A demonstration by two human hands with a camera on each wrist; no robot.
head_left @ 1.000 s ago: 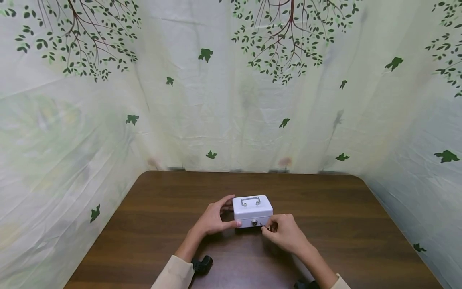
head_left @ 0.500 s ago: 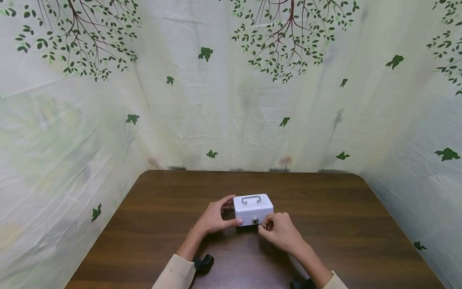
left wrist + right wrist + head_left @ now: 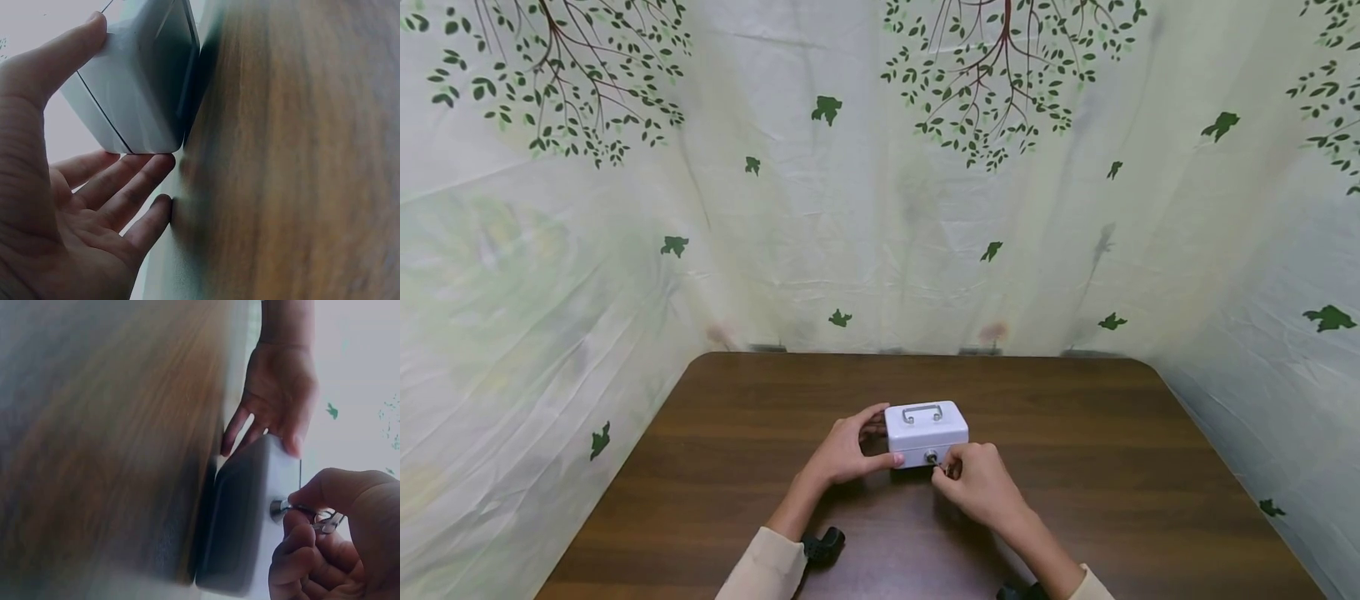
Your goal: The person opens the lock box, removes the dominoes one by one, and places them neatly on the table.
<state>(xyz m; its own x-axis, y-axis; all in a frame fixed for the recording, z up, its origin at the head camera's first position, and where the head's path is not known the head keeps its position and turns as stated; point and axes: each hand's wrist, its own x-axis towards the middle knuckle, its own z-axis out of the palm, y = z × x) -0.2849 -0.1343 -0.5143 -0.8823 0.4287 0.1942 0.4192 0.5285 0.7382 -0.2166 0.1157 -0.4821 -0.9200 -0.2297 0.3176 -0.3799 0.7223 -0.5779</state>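
Observation:
A small white cash box (image 3: 925,431) with a metal carry handle (image 3: 922,408) on its lid is on the brown table. My left hand (image 3: 846,454) grips its left end, thumb on the front face and fingertips against the back. The dark underside (image 3: 234,531) shows in the right wrist view, so the box looks slightly tipped up from the tabletop. My right hand (image 3: 981,482) pinches a small key (image 3: 304,509) at the round lock (image 3: 277,511) on the front; a metal ring (image 3: 328,523) hangs from it. Fingers partly hide the key, and its depth in the lock cannot be told.
The wooden table (image 3: 760,392) reaches back to a pale curtain (image 3: 880,208) printed with leaves and branches, which also hangs on both sides. Black wrist mounts (image 3: 823,546) are strapped below both hands.
My right hand has moved slightly left, bringing the key from beside the lock up to it. The left hand has kept its hold on the box.

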